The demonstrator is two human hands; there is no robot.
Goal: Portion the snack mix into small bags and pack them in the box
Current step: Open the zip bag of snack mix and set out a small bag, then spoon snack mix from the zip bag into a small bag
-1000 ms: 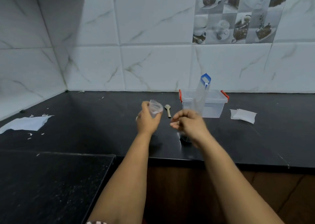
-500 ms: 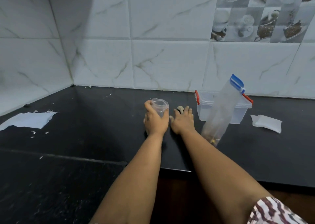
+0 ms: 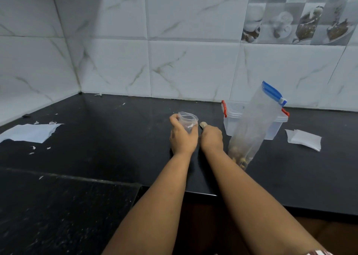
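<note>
My left hand grips a small clear bag, mouth up and open, just above the black counter. My right hand lies beside it with its fingers curled over a small spoon; only the spoon's pale bowl shows past the fingers. To the right, a tall clear zip bag with a blue slider leans upright, with snack mix in its bottom. Behind it stands a clear plastic box with red clips.
A stack of small flat bags lies on the counter right of the box. White paper and torn scraps lie at the far left. Tiled walls meet in a corner at the back left. A lower black surface sits at front left.
My right hand let go of the tall zip bag, which now leans on its own, and reached forward onto the spoon, where its fingers have curled. My left hand lowered the small bag.
</note>
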